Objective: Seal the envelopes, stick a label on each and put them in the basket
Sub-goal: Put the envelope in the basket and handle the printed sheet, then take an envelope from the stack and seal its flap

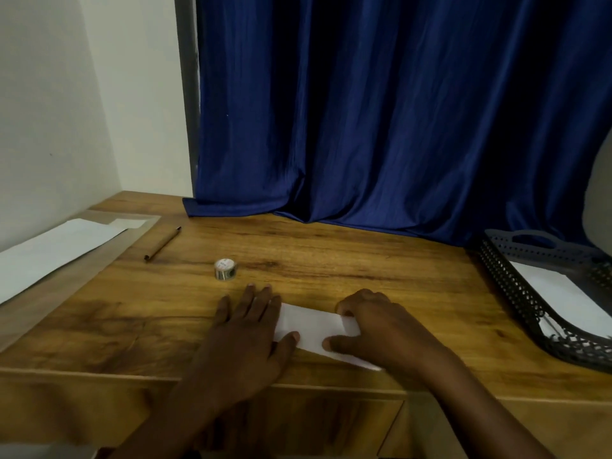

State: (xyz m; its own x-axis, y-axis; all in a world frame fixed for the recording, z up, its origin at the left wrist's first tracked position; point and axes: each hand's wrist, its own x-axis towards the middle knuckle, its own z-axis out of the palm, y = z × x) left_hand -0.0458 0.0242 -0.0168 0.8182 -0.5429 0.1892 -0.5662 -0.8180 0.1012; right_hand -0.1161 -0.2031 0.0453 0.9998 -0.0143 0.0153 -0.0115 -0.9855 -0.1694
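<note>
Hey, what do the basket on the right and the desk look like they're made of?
The basket looks like dark grey moulded plastic, matte, judging by its perforated lattice walls and cut-out handle. The desk shows warm brown wood grain with a low sheen; solid wood or laminate, I cannot tell.

Desk (331, 260): wooden top with a strong brown grain; its front edge runs across the lower part of the view, with a drawer front below it.
Pen (163, 244): brown barrel with dark ends, lying at a slant on the desk near the far left corner.
Curtain (381, 111): deep blue, hanging in folds behind the desk; its hem rests on the far edge of the top.
Wall (66, 94): plain white, meeting the desk along its left side and far left corner.
</note>
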